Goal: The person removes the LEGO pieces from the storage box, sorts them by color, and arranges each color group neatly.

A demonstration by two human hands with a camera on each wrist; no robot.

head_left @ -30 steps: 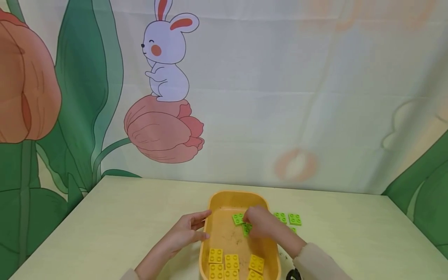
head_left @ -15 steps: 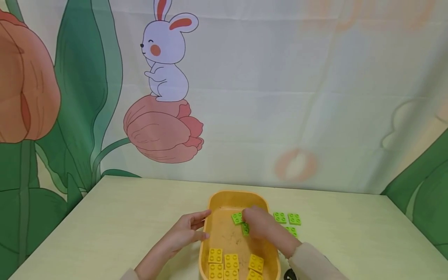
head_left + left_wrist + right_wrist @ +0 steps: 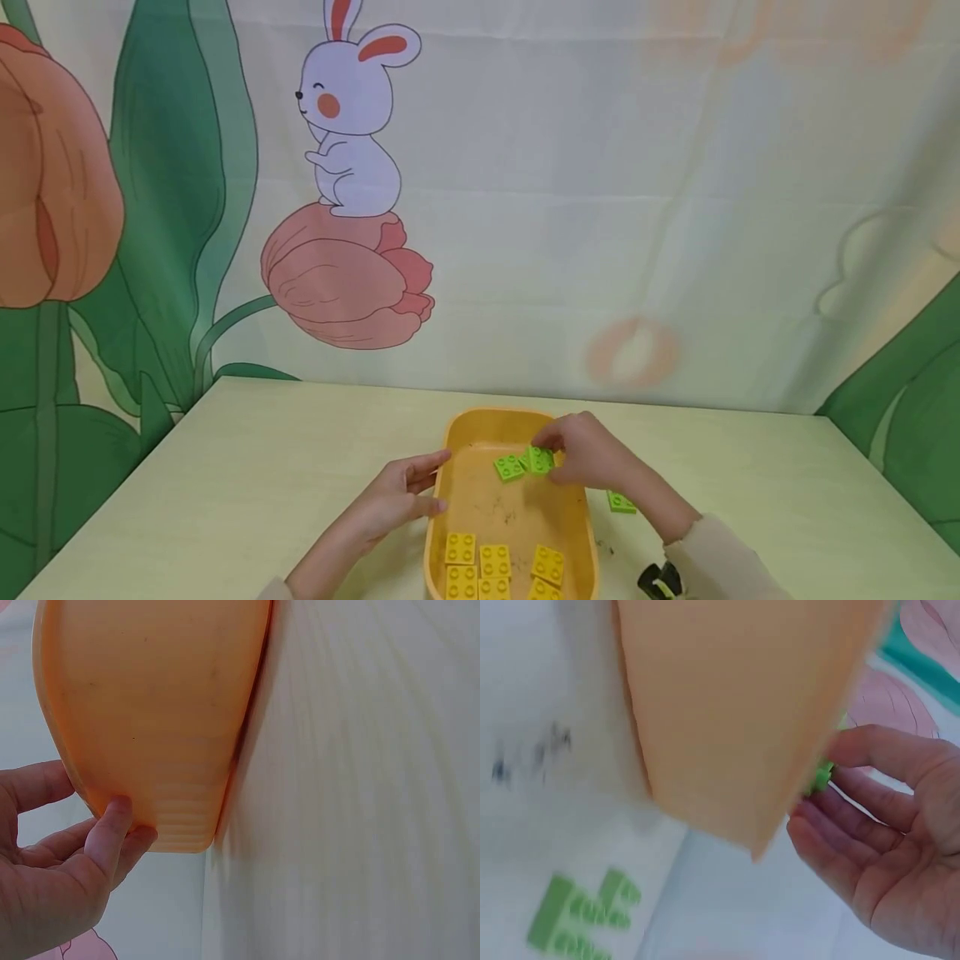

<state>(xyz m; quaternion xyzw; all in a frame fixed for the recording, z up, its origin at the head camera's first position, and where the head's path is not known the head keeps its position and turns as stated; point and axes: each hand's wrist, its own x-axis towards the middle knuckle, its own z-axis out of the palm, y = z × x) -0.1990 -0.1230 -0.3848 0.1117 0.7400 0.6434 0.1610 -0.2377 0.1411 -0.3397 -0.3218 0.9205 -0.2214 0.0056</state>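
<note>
My left hand (image 3: pixel 396 498) grips the left rim of a yellow-orange plastic tray (image 3: pixel 465 421). In the left wrist view its fingertips lie over the edge and against the outer wall (image 3: pixel 161 712). My right hand (image 3: pixel 592 454) pinches a green toy building brick (image 3: pixel 539 460) just inside the right rim. Another green brick (image 3: pixel 507 468) lies beside it on the tray floor, and part of one more shows behind the held brick. The right wrist view shows the held brick (image 3: pixel 821 777) partly hidden behind the tray wall. Several yellow bricks (image 3: pixel 495 562) sit at the tray's near end.
On the pale table (image 3: pixel 300 450), to the right of the tray, are several green bricks (image 3: pixel 581 915), mostly hidden by my right arm in the head view. A small black object (image 3: pixel 660 581) lies near my right sleeve. Behind the table hangs a printed cloth (image 3: pixel 540 208) with a rabbit and tulips.
My right hand has lifted a green brick off the tray floor and moved slightly right and away. My left hand has stayed on the rim.
</note>
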